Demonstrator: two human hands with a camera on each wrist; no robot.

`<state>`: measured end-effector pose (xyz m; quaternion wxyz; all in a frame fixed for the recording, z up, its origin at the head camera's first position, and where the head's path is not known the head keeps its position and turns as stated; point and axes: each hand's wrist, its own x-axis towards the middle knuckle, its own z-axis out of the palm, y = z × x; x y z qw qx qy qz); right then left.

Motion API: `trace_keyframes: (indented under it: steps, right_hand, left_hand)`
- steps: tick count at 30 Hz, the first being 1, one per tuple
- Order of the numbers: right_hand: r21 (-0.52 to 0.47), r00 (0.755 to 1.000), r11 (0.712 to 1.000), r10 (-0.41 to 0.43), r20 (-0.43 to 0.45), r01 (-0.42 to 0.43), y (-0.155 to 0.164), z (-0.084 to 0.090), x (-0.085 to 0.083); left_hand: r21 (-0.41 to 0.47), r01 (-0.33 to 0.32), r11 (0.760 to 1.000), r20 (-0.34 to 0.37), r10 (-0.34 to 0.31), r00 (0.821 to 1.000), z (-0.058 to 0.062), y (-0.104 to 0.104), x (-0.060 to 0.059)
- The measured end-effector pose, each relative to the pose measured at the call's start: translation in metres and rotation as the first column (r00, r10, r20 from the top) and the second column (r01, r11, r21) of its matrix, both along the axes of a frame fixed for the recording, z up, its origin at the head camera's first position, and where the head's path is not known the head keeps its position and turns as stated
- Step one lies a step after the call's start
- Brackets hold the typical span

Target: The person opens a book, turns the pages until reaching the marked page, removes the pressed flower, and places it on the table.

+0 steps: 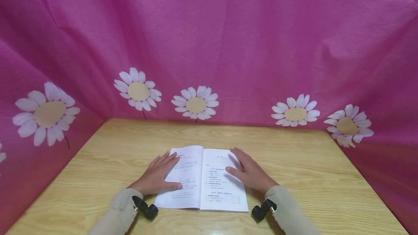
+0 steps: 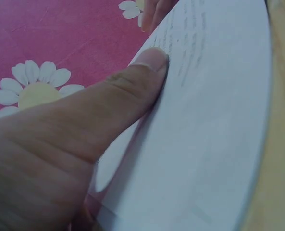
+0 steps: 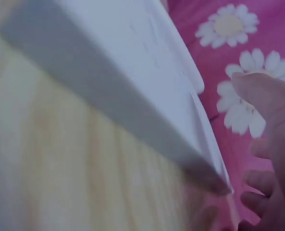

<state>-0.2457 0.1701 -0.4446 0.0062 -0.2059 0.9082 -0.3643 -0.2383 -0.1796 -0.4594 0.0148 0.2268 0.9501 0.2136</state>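
Observation:
An open white book [image 1: 209,180] with printed text lies flat on the wooden table [image 1: 310,177], near its front edge. My left hand [image 1: 160,175] rests flat on the left page, fingers spread and thumb along the page. In the left wrist view the thumb [image 2: 132,91] presses on the white page [image 2: 204,144]. My right hand [image 1: 248,171] lies flat on the right page's outer edge, fingers straight. The right wrist view shows the book's edge [image 3: 132,110] close up, with the right hand's fingertips [image 3: 267,96] beside it.
A pink cloth with white daisies [image 1: 196,104] hangs as a backdrop behind and on both sides of the table. Bare wood extends to the left, right and behind the book. Black wrist cameras [image 1: 145,207] sit on both beige sleeves.

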Motion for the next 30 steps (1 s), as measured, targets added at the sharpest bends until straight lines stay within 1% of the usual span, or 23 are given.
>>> trace_keyframes:
  steps: [6,9,13,19,25,30]
  right_hand:
    - [-0.016,0.997,0.998,-0.060,0.040,0.061,0.012,-0.005,-0.006]
    - [-0.009,0.998,0.998,-0.062,0.024,0.062,0.013,-0.008,-0.008]
    - [-0.003,0.999,0.999,-0.048,-0.019,0.048,0.014,-0.012,-0.007]
    - [0.024,0.998,0.998,-0.058,-0.019,0.059,0.012,-0.015,-0.004]
    - [0.070,0.996,0.994,-0.088,-0.009,0.088,0.011,-0.017,-0.005]
    - [0.080,0.995,0.992,-0.098,0.003,0.097,0.010,-0.015,-0.005]
  left_hand:
    - [0.000,0.002,1.000,0.000,-0.002,1.000,0.002,0.000,0.001]
    - [-0.001,0.006,1.000,-0.002,-0.006,1.000,0.004,0.001,0.002]
    - [-0.003,0.010,1.000,0.002,-0.010,1.000,0.004,0.001,0.002]
    - [0.010,0.025,1.000,0.006,-0.025,1.000,0.002,0.000,0.001]
    - [0.027,0.061,0.998,0.012,-0.061,0.998,-0.001,-0.002,0.000]
    - [0.054,0.099,0.994,-0.015,-0.099,0.995,0.001,-0.005,0.001]
